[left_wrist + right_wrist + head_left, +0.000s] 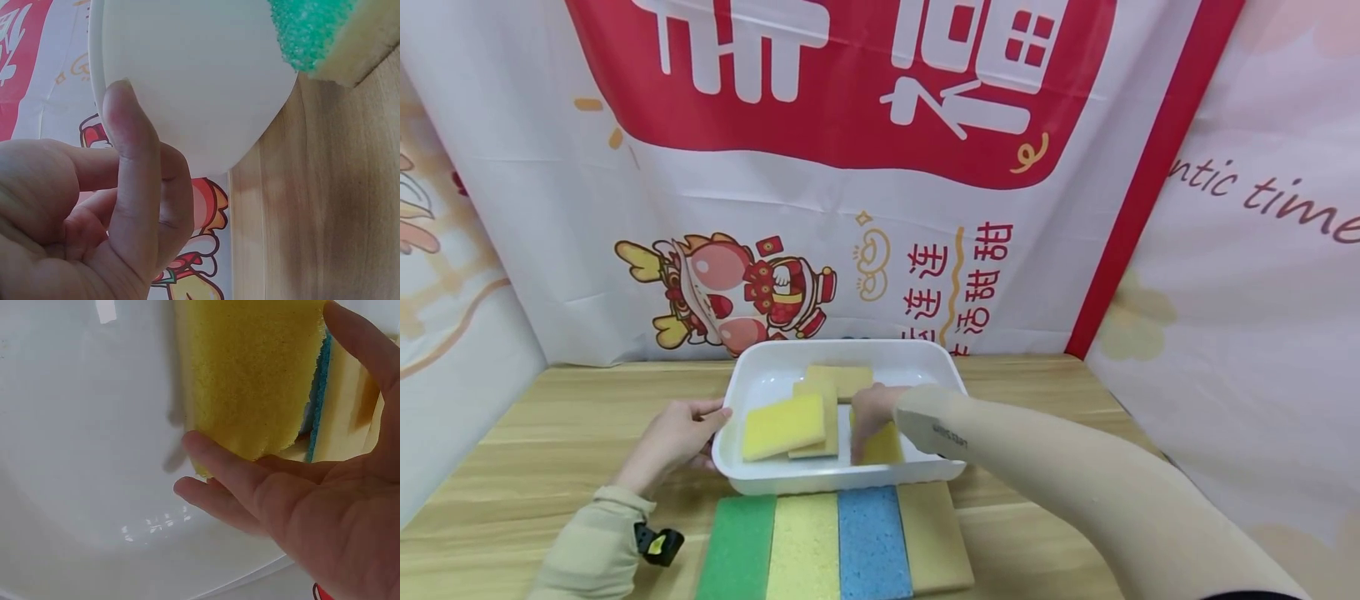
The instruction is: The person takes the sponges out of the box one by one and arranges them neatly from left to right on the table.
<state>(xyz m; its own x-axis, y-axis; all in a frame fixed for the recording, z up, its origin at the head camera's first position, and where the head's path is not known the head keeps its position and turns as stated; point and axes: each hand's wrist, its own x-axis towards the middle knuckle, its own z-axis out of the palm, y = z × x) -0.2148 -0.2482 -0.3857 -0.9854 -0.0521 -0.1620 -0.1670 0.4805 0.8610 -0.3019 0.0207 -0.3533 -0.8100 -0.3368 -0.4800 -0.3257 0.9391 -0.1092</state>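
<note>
My left hand (pixel 676 435) pinches the left rim of a white plastic basin (pixel 842 482), its thumb on the outer wall in the left wrist view. Inside the basin, my right hand (pixel 872 410) reaches down over a yellow sponge (pixel 250 375). The thumb meets one edge of that sponge and the fingers lie along the opposite edge, spanning it. To its left, another yellow sponge (pixel 784 425) leans over a tan-topped sponge (pixel 829 417), with one more tan sponge (pixel 842 379) behind them.
Before the basin stands a row of sponges: green (pixel 741 542), pale yellow (pixel 805 542), blue (pixel 872 542) and tan (pixel 934 537). All are on a wooden table (pixel 1037 533). A printed cloth (pixel 820 183) hangs right behind the basin.
</note>
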